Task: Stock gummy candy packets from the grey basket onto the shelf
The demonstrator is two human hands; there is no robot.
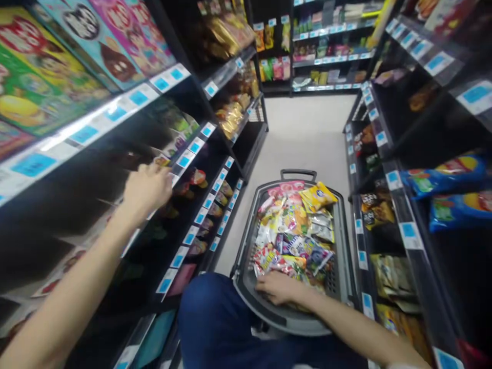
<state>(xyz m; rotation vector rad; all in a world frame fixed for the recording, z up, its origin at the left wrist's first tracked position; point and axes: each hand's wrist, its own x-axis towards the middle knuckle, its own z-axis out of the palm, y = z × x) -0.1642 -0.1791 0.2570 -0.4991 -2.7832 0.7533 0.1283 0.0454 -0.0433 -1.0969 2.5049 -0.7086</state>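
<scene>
Yellow, the glossy packet [318,196] at the basket's [344,246] one o'clock could, I judge remotely, slip over the rim if my right hand [279,288] shoves the snack packets [294,218] at five o'clock, while my left hand [149,187] is at the nine o'clock shelf [184,161], both grips hidden from me.

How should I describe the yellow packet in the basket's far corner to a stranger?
Find the grey basket in the aisle. Look at its far end, by the dark handle, then at the right corner. There lies the yellow packet, its strong colour unlike the pink packets left of it and the silvery packet nearer the viewer.
</scene>
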